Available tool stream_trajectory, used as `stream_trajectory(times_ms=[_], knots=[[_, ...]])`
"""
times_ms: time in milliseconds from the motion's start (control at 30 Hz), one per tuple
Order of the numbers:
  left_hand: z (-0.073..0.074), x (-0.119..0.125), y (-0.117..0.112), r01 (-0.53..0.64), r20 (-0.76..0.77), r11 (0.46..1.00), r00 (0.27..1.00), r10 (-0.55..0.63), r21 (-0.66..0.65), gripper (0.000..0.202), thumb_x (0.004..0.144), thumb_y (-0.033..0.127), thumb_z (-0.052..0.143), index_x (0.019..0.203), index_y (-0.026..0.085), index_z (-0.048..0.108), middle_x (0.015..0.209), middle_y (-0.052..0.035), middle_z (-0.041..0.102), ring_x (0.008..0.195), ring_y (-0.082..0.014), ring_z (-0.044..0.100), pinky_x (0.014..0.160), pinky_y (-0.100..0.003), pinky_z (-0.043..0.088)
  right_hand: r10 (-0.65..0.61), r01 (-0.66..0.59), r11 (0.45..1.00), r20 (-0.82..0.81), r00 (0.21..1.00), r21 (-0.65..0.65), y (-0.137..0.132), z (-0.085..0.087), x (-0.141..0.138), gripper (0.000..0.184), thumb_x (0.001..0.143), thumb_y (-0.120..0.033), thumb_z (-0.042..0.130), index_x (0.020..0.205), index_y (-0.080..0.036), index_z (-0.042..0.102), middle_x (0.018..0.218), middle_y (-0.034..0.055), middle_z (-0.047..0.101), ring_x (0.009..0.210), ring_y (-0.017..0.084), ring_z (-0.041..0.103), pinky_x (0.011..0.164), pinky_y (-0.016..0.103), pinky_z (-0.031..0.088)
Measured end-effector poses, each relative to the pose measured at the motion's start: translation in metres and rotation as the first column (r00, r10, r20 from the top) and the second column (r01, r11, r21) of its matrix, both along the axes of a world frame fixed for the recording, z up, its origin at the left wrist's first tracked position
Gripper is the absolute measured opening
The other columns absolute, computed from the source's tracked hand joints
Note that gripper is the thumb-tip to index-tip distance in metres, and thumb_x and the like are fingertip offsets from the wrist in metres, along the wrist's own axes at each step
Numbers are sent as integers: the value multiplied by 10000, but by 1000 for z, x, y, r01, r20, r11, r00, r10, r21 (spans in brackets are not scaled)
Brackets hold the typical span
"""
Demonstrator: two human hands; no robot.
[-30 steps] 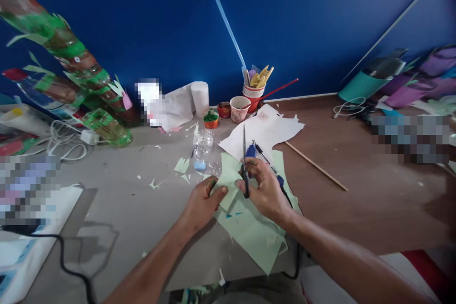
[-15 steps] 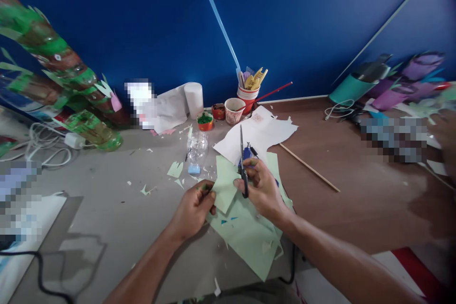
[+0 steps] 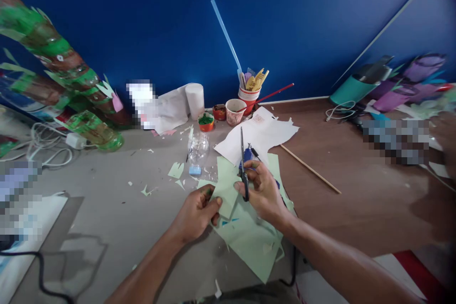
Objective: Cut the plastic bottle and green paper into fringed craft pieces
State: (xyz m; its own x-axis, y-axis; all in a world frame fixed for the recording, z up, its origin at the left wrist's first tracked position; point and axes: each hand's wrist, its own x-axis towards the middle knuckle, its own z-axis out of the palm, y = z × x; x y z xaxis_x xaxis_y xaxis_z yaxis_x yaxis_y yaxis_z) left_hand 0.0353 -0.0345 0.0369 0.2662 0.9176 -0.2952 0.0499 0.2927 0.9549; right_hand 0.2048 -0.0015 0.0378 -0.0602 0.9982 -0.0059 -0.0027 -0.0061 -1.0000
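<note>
My left hand [image 3: 201,209] pinches the edge of a pale green piece of paper [image 3: 227,194] between thumb and fingers. A pair of scissors [image 3: 243,164] is in my right hand [image 3: 260,187], its dark handles held by the fingers and its blades pointing up and away, beside the paper's right edge. Under both hands lies a larger pale green sheet [image 3: 249,247]. A white sheet of cut paper [image 3: 267,128] lies just beyond, with a blue item [image 3: 246,156] on it, partly hidden behind the scissors.
Behind the hands stand a clear plastic bottle piece [image 3: 198,148], a pot of green paint [image 3: 205,121], paper cups [image 3: 235,111] and a white roll [image 3: 194,100]. A wooden stick [image 3: 309,168] lies to the right. Painted bottles [image 3: 96,130] stand at left; paper scraps [image 3: 175,170] are scattered about.
My left hand has shifted slightly right and its thumb reaches further over the green paper, which has tilted a little. The scissors and my right hand have barely moved.
</note>
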Motion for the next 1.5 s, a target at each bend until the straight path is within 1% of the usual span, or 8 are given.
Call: stream_trajectory(times_ms=[300, 467, 700, 1100, 1200, 1333, 1433, 1500], knots=[[3, -1, 0, 10, 32, 1000, 999, -10, 7, 186, 788, 323, 531, 704, 158, 509, 530, 43, 486, 430, -73, 454, 471, -212, 385, 8, -8, 1000, 1, 1000, -1, 1, 1, 1, 379, 626, -153, 642, 938, -218, 437, 610, -76, 485, 585, 111, 479, 550, 221, 382], [2, -4, 1, 21, 93, 1000, 995, -20, -8, 105, 757, 255, 550, 760, 153, 525, 623, 24, 534, 485, -88, 518, 509, -230, 428, 0, 0, 1000, 16, 1000, 9, 2, 0, 0, 372, 638, -154, 625, 947, -220, 430, 606, -79, 477, 560, 107, 460, 531, 219, 373], [0, 0, 0, -4, -36, 1000, 999, 4, -15, 86, 715, 216, 538, 689, 174, 467, 575, 44, 464, 503, -99, 477, 471, -223, 407, 28, -39, 995, 119, 992, 92, -6, -3, 0, 355, 668, -158, 618, 965, -219, 434, 654, -52, 515, 611, 118, 496, 592, 236, 407], [0, 1, -1, 14, 0, 1000, 1000, -14, -10, 72, 647, 121, 466, 666, 165, 519, 547, 43, 486, 466, -93, 458, 471, -221, 389, 56, -73, 991, 147, 988, 112, -9, -4, -1, 362, 666, -156, 617, 970, -219, 432, 676, -40, 522, 649, 125, 508, 610, 241, 414], [-2, -3, 0, -26, 27, 999, 999, 26, 31, 68, 668, 124, 492, 707, 161, 534, 559, 36, 521, 473, -97, 483, 500, -226, 393, 14, -24, 995, 98, 995, 96, -5, -1, 1, 370, 651, -163, 632, 960, -218, 437, 644, -55, 496, 614, 116, 494, 580, 231, 402], [-8, -9, 4, -171, 37, 980, 985, 168, 100, 45, 750, 163, 504, 776, 167, 541, 516, 39, 524, 488, -103, 498, 541, -227, 390, -39, 39, 998, -3, 999, 55, 3, 3, 6, 369, 645, -190, 641, 946, -217, 430, 621, -68, 490, 565, 101, 470, 522, 215, 364], [-13, -12, 5, -265, 81, 955, 963, 256, 137, 101, 815, 261, 505, 784, 169, 534, 639, 16, 565, 485, -86, 486, 549, -238, 395, -47, 48, 999, -42, 998, 17, 7, 5, 8, 379, 634, -203, 648, 943, -213, 428, 623, -66, 506, 555, 101, 468, 504, 213, 350], [-14, -12, 4, -269, 84, 951, 962, 259, 155, 186, 843, 350, 493, 828, 169, 538, 672, 7, 567, 498, -87, 482, 553, -243, 390, -47, 47, 999, -41, 998, 13, 7, 5, 7, 388, 627, -197, 650, 945, -212, 429, 625, -64, 517, 564, 104, 477, 510, 215, 352]])
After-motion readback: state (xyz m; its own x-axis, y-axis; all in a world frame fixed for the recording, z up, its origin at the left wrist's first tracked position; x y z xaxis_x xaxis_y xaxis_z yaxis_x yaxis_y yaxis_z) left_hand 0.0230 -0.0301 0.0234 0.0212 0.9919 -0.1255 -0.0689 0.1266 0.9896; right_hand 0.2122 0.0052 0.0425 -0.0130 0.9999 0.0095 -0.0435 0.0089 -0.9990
